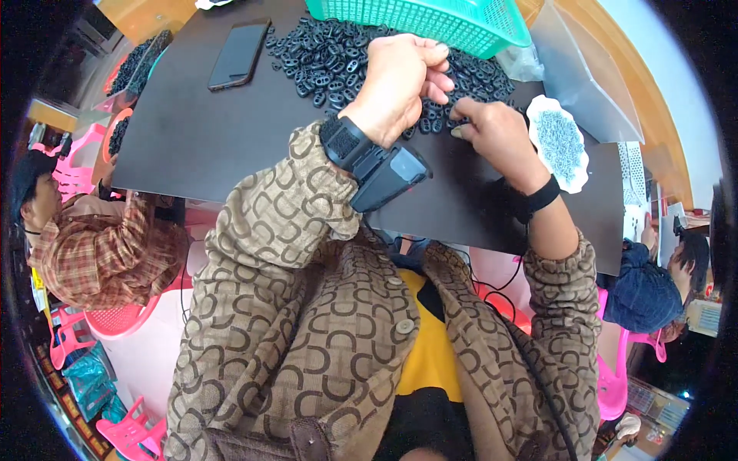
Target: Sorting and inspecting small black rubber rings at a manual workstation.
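Head view, upper centre: small black oval two-holed plastic-looking pieces (327, 65), probably light, stiff, best held by rims, near curled left hand (396, 86) and right hand (498, 137), impossible to tell whether pinching any.

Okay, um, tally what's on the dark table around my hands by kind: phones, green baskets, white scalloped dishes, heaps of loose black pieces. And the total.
Phone: 1
Green basket: 1
White scalloped dish: 1
Heap of black pieces: 1, pieces too crowded to count singly
Total: 4
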A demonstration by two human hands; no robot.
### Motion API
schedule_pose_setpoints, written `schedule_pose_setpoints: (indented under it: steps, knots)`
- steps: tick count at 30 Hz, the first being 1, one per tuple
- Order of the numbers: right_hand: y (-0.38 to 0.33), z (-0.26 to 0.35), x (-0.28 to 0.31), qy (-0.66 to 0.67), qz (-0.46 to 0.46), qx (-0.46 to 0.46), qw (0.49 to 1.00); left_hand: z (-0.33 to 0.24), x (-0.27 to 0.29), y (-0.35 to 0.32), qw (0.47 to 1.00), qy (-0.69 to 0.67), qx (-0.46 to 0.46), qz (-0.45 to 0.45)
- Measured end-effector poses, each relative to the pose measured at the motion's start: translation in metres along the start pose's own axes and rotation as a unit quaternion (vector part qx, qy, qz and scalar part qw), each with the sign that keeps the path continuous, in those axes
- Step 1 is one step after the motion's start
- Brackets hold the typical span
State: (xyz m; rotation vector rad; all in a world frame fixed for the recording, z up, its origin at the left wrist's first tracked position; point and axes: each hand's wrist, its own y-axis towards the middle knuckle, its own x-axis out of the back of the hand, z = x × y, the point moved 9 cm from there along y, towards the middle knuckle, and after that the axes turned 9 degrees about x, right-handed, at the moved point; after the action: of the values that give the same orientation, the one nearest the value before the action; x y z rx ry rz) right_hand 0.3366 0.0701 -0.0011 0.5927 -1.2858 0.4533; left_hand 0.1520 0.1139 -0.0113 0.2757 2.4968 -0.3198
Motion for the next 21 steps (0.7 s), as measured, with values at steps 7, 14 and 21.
schedule_pose_setpoints:
  steps: [7, 14, 21]
  knots:
    - [0.004, -0.006, -0.013, -0.1, 0.01, 0.003, 0.995, 0.003, -0.002, 0.004, 1.0, 0.007, 0.008, -0.016]
    - [0.014, -0.005, 0.065, 0.116, -0.157, -0.004, 0.981, 0.016, -0.006, 0.007, 0.993, -0.11, 0.036, -0.007]
    - [0.027, 0.074, 0.074, 0.033, -0.271, 0.091, 0.958, 0.003, -0.032, 0.012, 0.934, -0.302, 0.103, 0.163]
